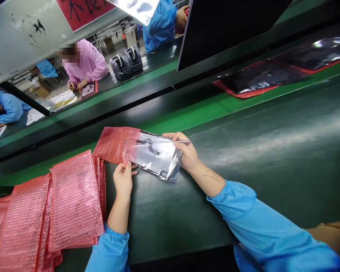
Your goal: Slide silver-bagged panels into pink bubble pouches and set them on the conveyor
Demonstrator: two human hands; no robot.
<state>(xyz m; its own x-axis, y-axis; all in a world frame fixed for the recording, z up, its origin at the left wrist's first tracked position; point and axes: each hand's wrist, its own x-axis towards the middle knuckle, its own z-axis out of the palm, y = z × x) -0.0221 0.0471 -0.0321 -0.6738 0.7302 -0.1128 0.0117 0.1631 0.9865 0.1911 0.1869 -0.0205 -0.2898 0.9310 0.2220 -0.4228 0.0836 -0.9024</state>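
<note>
The flat panel [155, 153], wrapped in clear, glossy film, is over the dark green surface [164, 223] in front of the person, its left end inside the mouth of a red bubble-wrap bag [113, 143]; whether it rests on the surface or is held just above is hard to tell. It looks light, thin and fairly stiff, probably fragile if bent, and the loose film is likely to slip and crumple, so a grip by the edges and the right-hand corners seems safest, while the soft bag is best held by its rim. Of the hands, the left hand [123, 179] pinches the near edge of the bag's mouth, and the right hand [185, 151] grasps the panel's right end along with a thin rod [183, 142] lying across it. The panel's long axis runs left to right, its bagged end pointing left and slightly away, its exposed end angled slightly toward the person.
</note>
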